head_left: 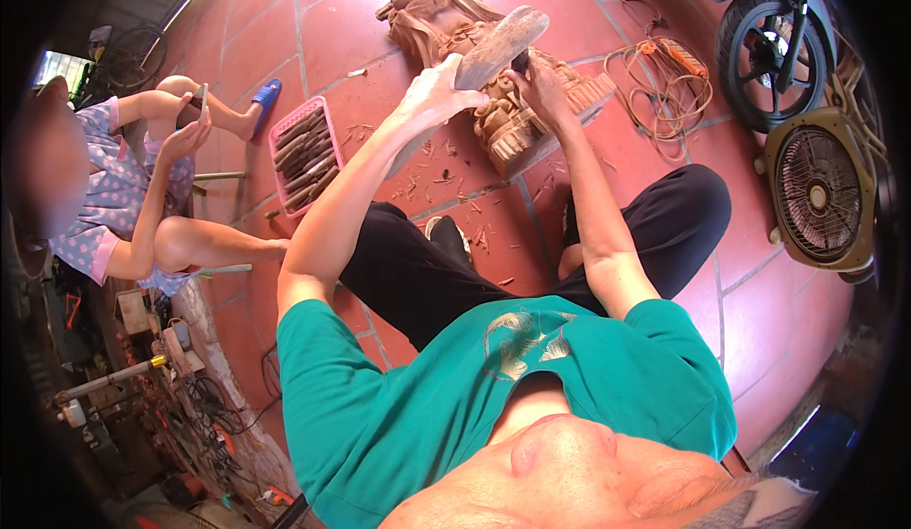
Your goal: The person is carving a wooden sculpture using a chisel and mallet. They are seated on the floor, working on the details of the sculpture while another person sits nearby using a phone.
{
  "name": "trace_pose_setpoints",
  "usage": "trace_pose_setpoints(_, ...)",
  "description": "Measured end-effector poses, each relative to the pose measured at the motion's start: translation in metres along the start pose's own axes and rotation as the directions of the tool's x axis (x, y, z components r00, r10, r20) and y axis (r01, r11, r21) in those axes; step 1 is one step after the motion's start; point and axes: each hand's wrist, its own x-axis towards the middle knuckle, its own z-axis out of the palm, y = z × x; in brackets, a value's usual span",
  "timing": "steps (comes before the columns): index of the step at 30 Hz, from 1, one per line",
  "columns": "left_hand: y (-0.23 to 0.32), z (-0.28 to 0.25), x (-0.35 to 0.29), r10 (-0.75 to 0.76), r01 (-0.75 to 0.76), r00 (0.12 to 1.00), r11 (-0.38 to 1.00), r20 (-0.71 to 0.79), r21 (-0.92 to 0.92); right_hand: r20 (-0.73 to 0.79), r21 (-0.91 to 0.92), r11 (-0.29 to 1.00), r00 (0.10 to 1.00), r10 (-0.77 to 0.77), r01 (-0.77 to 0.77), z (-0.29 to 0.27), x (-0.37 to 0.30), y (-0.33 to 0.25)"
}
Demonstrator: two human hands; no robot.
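My left hand (435,94) is wrapped round a long, flat-sided wooden mallet (505,47). The mallet's broad end points up and to the right, over a carved wooden statue (427,17). In my right hand (543,91) is a chisel (520,60); only its dark handle end shows, beside the mallet, and its blade is hidden. The brown statue lies on the floor in front of me, with a robed figure at its far end and finely cut detail at the near end. My hands and the mallet cover its middle.
Wood chips (432,183) litter the red tiles. Left of me stands a pink basket (332,130) of dark-handled tools, near a seated person (123,178) holding a phone. To the right are a coiled orange cord (655,116), a motorbike wheel (771,59) and a box fan (821,192).
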Motion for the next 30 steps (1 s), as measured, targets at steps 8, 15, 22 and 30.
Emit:
trace_pose_setpoints(8, -0.006, 0.008, 0.003, 0.199, -0.179, 0.975, 0.966, -0.097, 0.186, 0.104, -0.044, 0.999, 0.994, -0.019, 0.023, 0.006, 0.002, 0.004)
trace_pose_setpoints(15, -0.001, 0.008, 0.002, 0.107, -0.107, 0.994, 0.993, 0.001, 0.044, 0.07, -0.017, 0.997, 0.995, -0.075, 0.076, 0.007, 0.006, 0.02)
trace_pose_setpoints(22, -0.004, 0.007, 0.003, 0.13, -0.13, 0.992, 0.99, -0.002, 0.047, 0.059, -0.052, 0.988, 0.988, -0.141, 0.145, 0.006, 0.005, 0.016)
trace_pose_setpoints(30, -0.002, 0.005, 0.002, 0.135, -0.135, 0.991, 0.99, 0.006, 0.033, 0.051, -0.074, 0.986, 0.988, -0.148, 0.151, 0.009, 0.006, 0.021)
